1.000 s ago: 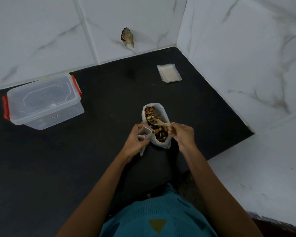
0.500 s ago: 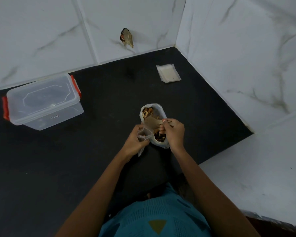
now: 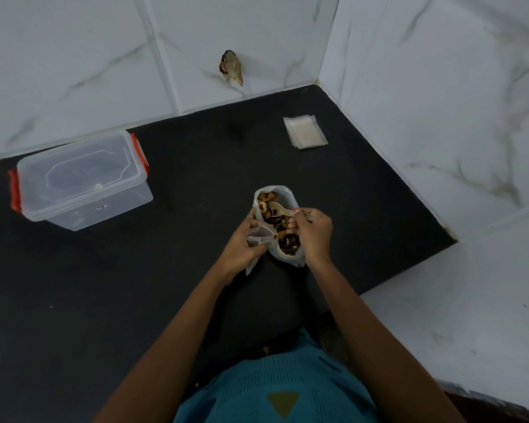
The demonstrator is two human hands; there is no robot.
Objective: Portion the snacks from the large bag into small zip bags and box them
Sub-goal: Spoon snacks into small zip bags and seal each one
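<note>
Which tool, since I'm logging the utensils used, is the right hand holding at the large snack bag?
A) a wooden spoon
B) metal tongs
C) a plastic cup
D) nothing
A: the right hand grips a pale wooden spoon, whose bowl lies over the snacks in the open large bag.

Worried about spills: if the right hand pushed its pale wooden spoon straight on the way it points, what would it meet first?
Probably the brown mixed snacks in the open clear plastic bag, then the bag's far wall; depth is unclear.
</note>
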